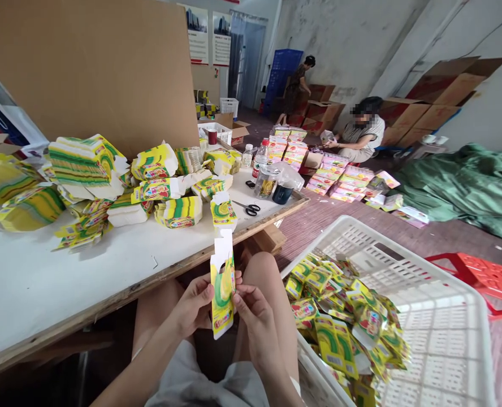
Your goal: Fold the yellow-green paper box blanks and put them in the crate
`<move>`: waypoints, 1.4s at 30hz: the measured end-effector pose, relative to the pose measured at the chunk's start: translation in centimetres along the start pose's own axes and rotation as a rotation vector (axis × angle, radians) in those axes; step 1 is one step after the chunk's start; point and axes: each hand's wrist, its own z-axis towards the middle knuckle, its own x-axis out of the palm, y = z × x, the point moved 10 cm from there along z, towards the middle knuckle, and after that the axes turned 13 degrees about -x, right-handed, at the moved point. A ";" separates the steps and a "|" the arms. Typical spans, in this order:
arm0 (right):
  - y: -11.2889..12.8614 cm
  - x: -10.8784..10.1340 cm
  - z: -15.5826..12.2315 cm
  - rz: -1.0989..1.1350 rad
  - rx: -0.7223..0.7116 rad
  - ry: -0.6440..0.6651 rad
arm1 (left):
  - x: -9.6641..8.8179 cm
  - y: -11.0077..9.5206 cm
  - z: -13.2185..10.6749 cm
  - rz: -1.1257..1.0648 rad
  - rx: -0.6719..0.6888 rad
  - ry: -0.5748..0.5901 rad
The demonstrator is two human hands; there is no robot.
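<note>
Above my lap, a yellow and green printed carton (223, 294) is held upright between both hands, its white flaps at the top standing up. My left hand (195, 302) grips its left edge with the thumb in front. At its right edge, my right hand (253, 305) pinches the side with thumb and fingers. Just beyond, another carton (223, 212) of the same print lies at the table's edge. Bundles of flat cartons (85, 164) are piled along the white table (149, 257).
To the right, a white plastic basket (441, 271) holds many yellow cartons (336, 345). Black scissors (251, 209), a dark mug (282, 193), a jar (267, 182) and a bottle (260, 161) stand or lie near the table corner. A red stool (488, 277) is beyond the basket. Two people are in the background.
</note>
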 end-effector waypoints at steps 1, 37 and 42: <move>0.0 -0.2 0.0 -0.020 -0.001 -0.007 | -0.3 -0.1 -0.1 0.002 0.013 -0.039; 4.4 -1.4 2.7 -0.455 -0.230 0.252 | -1.2 -0.6 -2.1 0.501 0.083 -0.277; 2.7 -0.7 2.3 -0.649 -0.149 0.375 | -0.5 -0.3 -2.0 0.586 0.104 -0.280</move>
